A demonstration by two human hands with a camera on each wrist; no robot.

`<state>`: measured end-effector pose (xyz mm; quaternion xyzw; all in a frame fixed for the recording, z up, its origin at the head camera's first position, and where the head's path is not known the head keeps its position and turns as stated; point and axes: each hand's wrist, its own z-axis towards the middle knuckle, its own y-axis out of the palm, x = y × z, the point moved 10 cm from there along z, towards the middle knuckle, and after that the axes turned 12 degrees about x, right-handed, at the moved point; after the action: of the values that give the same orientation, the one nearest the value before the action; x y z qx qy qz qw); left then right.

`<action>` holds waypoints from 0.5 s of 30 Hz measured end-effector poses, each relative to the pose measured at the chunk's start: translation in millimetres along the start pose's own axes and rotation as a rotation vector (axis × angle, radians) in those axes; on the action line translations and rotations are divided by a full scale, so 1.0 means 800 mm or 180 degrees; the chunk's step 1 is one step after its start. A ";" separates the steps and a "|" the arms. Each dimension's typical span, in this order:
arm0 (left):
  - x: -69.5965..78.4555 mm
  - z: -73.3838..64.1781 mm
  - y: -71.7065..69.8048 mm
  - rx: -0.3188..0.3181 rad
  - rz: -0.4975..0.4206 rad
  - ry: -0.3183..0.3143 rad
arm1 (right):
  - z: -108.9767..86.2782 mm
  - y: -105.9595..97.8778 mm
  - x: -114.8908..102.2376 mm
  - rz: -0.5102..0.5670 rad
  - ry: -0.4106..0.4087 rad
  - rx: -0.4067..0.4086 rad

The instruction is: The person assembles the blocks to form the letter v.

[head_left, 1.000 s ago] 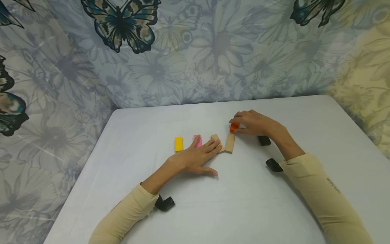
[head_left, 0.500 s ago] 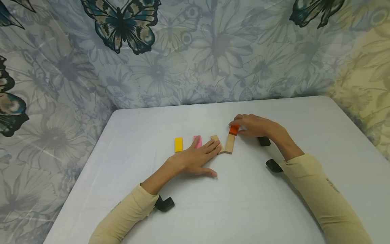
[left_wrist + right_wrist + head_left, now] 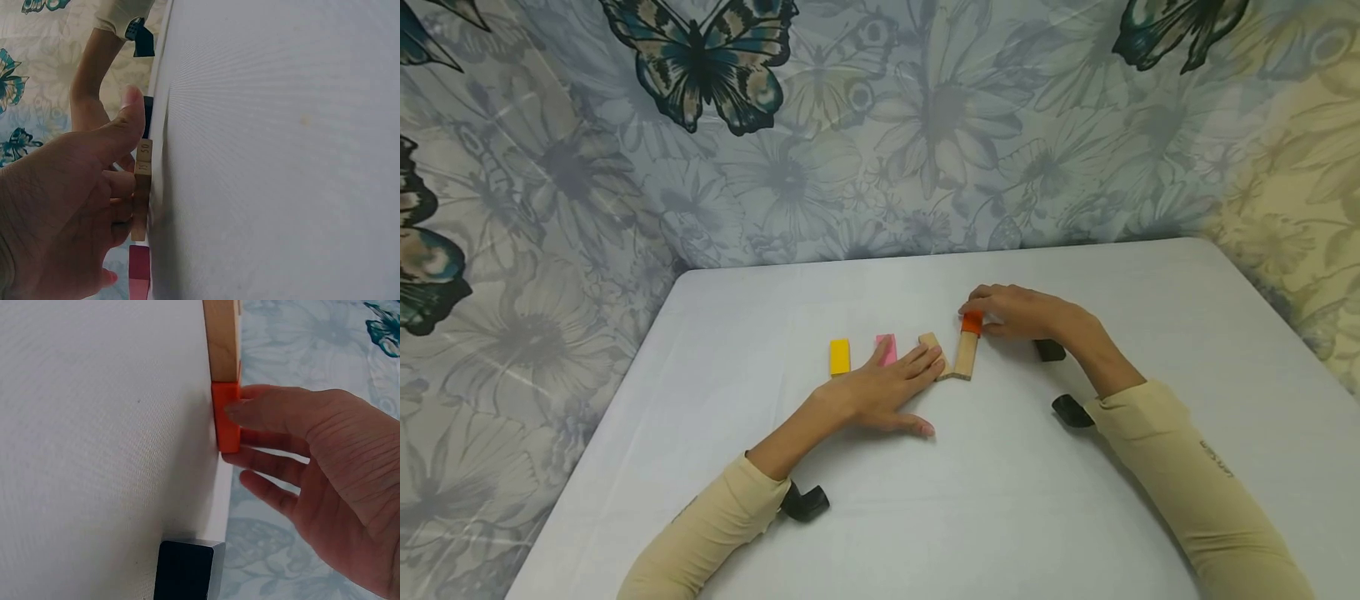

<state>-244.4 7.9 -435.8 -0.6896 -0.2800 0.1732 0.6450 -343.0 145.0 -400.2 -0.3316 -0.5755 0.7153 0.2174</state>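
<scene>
My right hand [image 3: 1018, 312] pinches an orange block [image 3: 972, 322] between thumb and fingers. This block lies against the far end of a slightly slanted wooden block [image 3: 966, 356]; the right wrist view shows the orange block [image 3: 226, 415] touching the wood [image 3: 222, 344]. Fingers spread and fairly straight, my left hand [image 3: 883, 396] rests over a second wooden block [image 3: 929, 338] and partly covers a pink block [image 3: 890, 348]. The two wooden blocks meet at their near ends in a V. Printed numbers show on wooden ends [image 3: 144, 150] in the left wrist view.
A yellow block [image 3: 839, 357] lies left of the pink one. Behind my right wrist sits a black block [image 3: 1050, 350]. Black wrist devices [image 3: 805, 504] stick out from both sleeves. Patterned fabric [image 3: 865, 167] hangs behind the white table [image 3: 880, 533].
My right hand has drawn the orange block slightly nearer and to the left, up to the wooden block's far end. The left hand has stayed in place.
</scene>
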 end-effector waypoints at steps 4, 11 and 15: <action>-0.001 0.000 0.001 -0.0015 -0.0034 -0.0019 | 0.001 0.001 -0.001 0.0005 -0.0008 -0.0021; -0.001 -0.001 0.000 -0.0012 -0.0026 -0.0027 | 0.001 0.001 -0.001 0.0002 -0.0023 -0.0024; 0.000 -0.001 0.000 -0.0009 -0.0057 -0.0018 | 0.000 0.001 0.001 -0.0026 0.0020 -0.0060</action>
<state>-244.2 7.3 -435.8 -0.6874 -0.2882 0.1689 0.6448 -343.1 145.5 -401.0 -0.3335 -0.5829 0.7079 0.2190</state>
